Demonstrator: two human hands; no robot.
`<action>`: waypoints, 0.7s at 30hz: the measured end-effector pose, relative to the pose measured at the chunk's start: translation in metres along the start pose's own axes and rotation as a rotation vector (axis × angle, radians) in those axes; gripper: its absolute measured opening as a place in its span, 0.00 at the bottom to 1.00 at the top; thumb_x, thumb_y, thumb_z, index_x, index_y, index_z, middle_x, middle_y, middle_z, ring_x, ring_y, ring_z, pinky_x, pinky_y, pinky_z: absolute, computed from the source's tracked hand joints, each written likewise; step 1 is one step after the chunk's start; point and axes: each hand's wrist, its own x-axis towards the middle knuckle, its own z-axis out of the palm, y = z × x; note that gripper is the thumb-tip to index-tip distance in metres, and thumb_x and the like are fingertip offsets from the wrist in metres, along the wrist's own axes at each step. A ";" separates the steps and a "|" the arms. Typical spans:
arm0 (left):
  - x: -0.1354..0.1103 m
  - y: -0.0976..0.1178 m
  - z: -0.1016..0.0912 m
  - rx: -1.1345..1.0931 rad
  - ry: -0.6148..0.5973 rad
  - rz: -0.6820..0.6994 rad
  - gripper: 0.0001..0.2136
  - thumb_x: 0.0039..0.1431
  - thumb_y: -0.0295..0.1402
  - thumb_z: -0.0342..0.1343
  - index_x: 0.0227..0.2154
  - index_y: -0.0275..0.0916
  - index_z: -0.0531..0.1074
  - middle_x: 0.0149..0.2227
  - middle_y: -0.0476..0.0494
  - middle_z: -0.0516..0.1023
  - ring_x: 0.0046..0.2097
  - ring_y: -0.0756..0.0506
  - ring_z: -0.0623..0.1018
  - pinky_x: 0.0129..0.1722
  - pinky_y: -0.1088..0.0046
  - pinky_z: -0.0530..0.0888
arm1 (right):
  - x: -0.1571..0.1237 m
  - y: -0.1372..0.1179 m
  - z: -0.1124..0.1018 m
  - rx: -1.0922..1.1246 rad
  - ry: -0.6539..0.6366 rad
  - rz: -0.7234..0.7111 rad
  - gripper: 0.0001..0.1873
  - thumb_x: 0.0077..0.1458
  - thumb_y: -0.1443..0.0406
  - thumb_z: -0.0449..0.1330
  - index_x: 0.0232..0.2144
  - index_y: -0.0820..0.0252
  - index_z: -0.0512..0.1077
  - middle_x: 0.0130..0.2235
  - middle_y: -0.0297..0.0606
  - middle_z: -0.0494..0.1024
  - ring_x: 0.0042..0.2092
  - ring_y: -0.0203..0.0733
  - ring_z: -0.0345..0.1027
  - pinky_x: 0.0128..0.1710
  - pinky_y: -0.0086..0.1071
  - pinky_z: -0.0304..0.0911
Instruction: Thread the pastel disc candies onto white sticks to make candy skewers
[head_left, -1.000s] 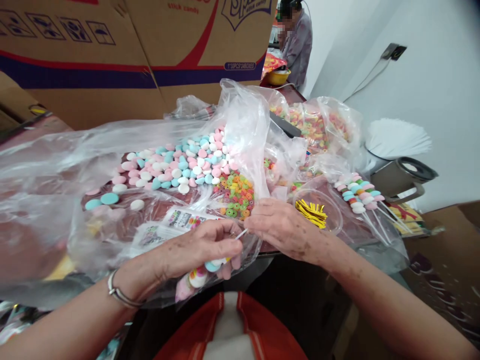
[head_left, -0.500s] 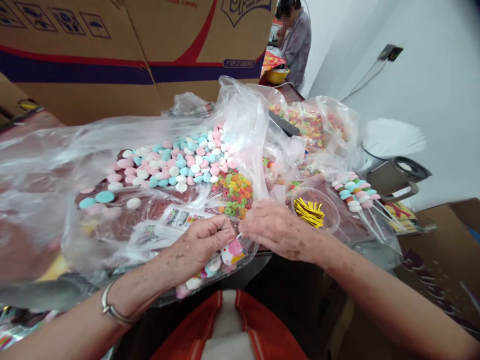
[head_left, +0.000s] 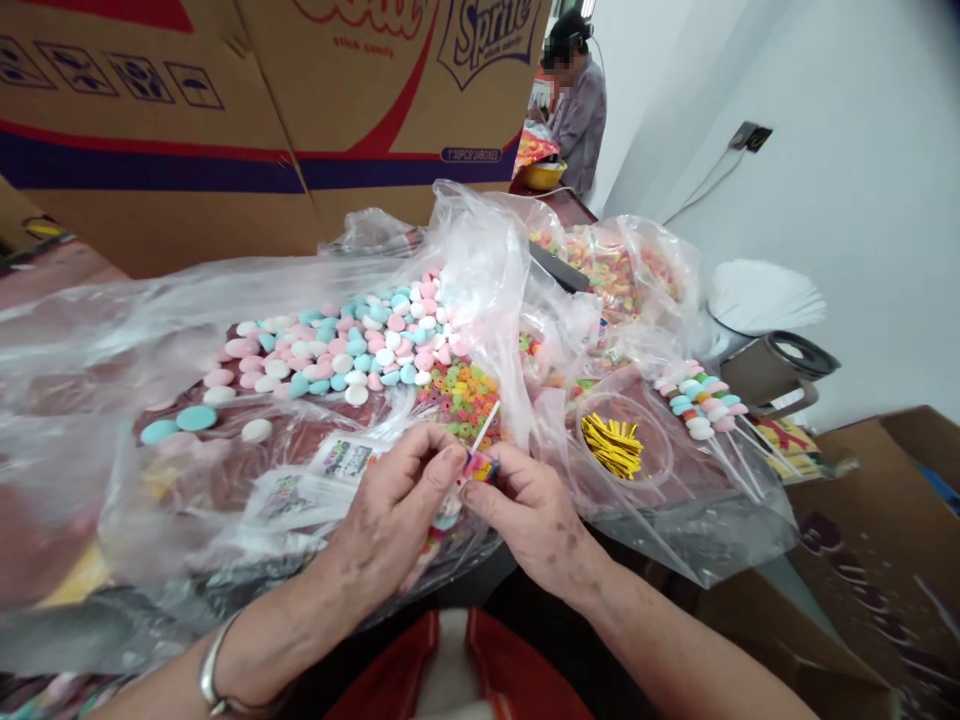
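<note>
Both of my hands meet at the table's front edge over a bagged candy skewer (head_left: 480, 466). Its white stick (head_left: 486, 424) points up between them. My left hand (head_left: 405, 505) pinches the gathered, printed neck of the bag from the left. From the other side, the thumb and fingers of my right hand (head_left: 536, 508) pinch the same spot. Pastel candies in the clear bag show below the fingers, partly hidden. Just behind lie small ring candies (head_left: 461, 395), and printed clear bags (head_left: 300, 490) rest to the left of my left hand.
Pink, blue and white candies (head_left: 352, 345) spread over plastic sheeting. Gold twist ties (head_left: 611, 445) sit in a round clear tub, right of my hands. Finished-looking candy skewers (head_left: 701, 400) lie near a grey mug (head_left: 780, 370). A large carton (head_left: 285, 130) stands behind; a person (head_left: 581, 110) works farther back.
The white stick now stands up between my hands. My right hand has turned, its thumb coming round to the front of the bag neck. The view has shifted slightly.
</note>
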 end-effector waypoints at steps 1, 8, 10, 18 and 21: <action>-0.001 -0.002 0.000 -0.022 0.033 0.019 0.21 0.61 0.57 0.55 0.38 0.44 0.64 0.20 0.58 0.65 0.14 0.54 0.62 0.10 0.80 0.59 | 0.001 0.002 0.000 0.036 0.027 0.004 0.10 0.57 0.59 0.62 0.30 0.58 0.68 0.29 0.30 0.70 0.32 0.35 0.63 0.32 0.29 0.62; 0.000 -0.008 -0.001 -0.258 0.060 0.026 0.16 0.56 0.46 0.66 0.28 0.37 0.71 0.23 0.53 0.70 0.22 0.54 0.68 0.20 0.82 0.66 | 0.006 0.015 -0.004 0.397 0.033 -0.036 0.12 0.49 0.64 0.68 0.37 0.55 0.73 0.30 0.27 0.73 0.30 0.31 0.63 0.31 0.25 0.62; 0.002 -0.005 -0.001 -0.362 0.015 -0.030 0.15 0.51 0.41 0.69 0.26 0.35 0.73 0.23 0.51 0.72 0.24 0.54 0.69 0.23 0.82 0.68 | 0.008 0.017 -0.010 0.419 -0.074 -0.017 0.20 0.47 0.65 0.69 0.45 0.53 0.74 0.33 0.27 0.75 0.31 0.31 0.66 0.33 0.25 0.63; 0.011 -0.011 -0.008 -0.477 -0.375 -0.354 0.15 0.52 0.42 0.62 0.28 0.31 0.79 0.23 0.40 0.78 0.21 0.44 0.78 0.18 0.73 0.74 | 0.004 0.013 -0.028 -0.169 -0.155 -0.382 0.06 0.61 0.67 0.59 0.33 0.59 0.76 0.32 0.33 0.78 0.36 0.35 0.72 0.40 0.28 0.66; 0.011 -0.014 -0.013 -0.456 -0.463 -0.339 0.21 0.56 0.48 0.61 0.32 0.30 0.79 0.27 0.37 0.80 0.19 0.47 0.77 0.15 0.77 0.70 | 0.001 0.008 -0.026 -0.284 -0.142 -0.400 0.09 0.63 0.67 0.56 0.33 0.59 0.75 0.29 0.32 0.76 0.34 0.35 0.71 0.38 0.28 0.65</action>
